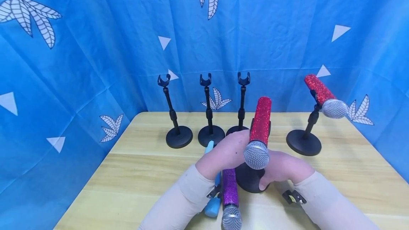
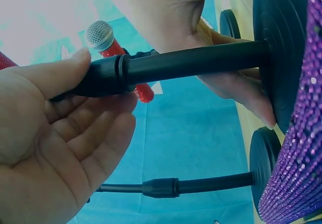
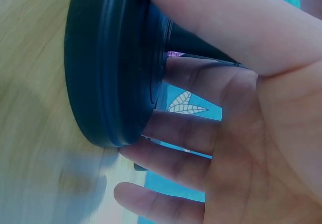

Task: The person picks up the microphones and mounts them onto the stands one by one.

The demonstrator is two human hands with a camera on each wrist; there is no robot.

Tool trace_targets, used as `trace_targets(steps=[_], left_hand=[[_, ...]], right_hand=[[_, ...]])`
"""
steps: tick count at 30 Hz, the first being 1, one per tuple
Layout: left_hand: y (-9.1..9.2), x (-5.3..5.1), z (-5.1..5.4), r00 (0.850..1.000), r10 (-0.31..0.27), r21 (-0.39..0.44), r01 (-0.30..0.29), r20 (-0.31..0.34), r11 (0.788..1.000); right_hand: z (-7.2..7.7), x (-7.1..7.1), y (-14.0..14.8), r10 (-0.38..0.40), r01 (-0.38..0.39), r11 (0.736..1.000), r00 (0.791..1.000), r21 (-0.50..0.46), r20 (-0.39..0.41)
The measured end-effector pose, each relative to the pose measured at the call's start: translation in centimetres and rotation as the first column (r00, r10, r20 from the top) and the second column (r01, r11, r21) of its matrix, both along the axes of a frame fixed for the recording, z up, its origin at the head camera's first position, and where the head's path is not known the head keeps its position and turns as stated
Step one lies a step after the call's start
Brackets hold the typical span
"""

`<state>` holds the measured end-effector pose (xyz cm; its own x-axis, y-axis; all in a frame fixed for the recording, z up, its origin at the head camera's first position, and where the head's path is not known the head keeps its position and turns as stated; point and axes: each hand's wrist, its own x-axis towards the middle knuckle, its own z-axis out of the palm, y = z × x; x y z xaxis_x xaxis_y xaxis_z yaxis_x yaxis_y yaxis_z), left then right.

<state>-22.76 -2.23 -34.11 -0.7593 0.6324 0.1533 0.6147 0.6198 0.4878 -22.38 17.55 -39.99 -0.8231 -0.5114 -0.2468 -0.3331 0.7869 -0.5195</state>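
Note:
A glittery red microphone point(image 1: 262, 120) with a silver mesh head rests in the clip of a black microphone stand point(image 1: 247, 180), its head tilted toward me. My left hand point(image 1: 228, 152) pinches the upper pole point(image 2: 105, 75) of that stand between thumb and fingers, as the left wrist view shows. Lower down, my right hand point(image 1: 281, 168) grips the round base point(image 3: 105, 73), thumb over its top and fingers spread behind the pole. Beneath my left forearm lie a purple sparkly microphone point(image 1: 230, 187) and a light blue one point(image 1: 212, 207), both partly covered.
Three bare stands line the back: a left one point(image 1: 179, 137), a middle one point(image 1: 211, 136) and a right one point(image 1: 241, 109). Farther right, another stand point(image 1: 303, 143) bears a second red microphone point(image 1: 319, 89). Blue curtain point(image 1: 271, 27) surrounds the wooden table point(image 1: 127, 176).

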Motion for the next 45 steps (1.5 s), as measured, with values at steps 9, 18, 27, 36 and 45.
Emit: trace_targets(steps=[9, 18, 27, 36, 45], left_hand=[[-0.12, 0.08, 0.06, 0.997, 0.005, -0.052, -0.009, -0.072, 0.999], [0.05, 0.23, 0.27, 0.99, 0.007, -0.085, -0.018, -0.139, 0.996], [-0.16, 0.26, 0.34, 0.994, 0.015, -0.074, -0.023, -0.107, 0.997], [-0.15, 0.13, 0.22, 0.997, 0.03, -0.073, -0.035, -0.069, 0.997], [-0.34, -0.17, 0.22, 1.0, 0.014, -0.072, -0.014, -0.012, 0.997]], right_hand=[[-0.02, -0.11, -0.05, 0.03, -0.029, 1.0, 0.999, 0.009, -0.016], [-0.26, -0.19, 0.08, 0.007, -0.007, 1.0, 1.0, 0.005, 0.0], [-0.36, -0.26, 0.11, 0.074, -0.074, 0.997, 0.996, 0.003, -0.059], [-0.47, -0.24, 0.15, 0.047, -0.047, 0.999, 0.998, 0.007, -0.04], [-0.43, -0.23, 0.16, 0.063, -0.063, 0.998, 0.997, -0.001, -0.046]])
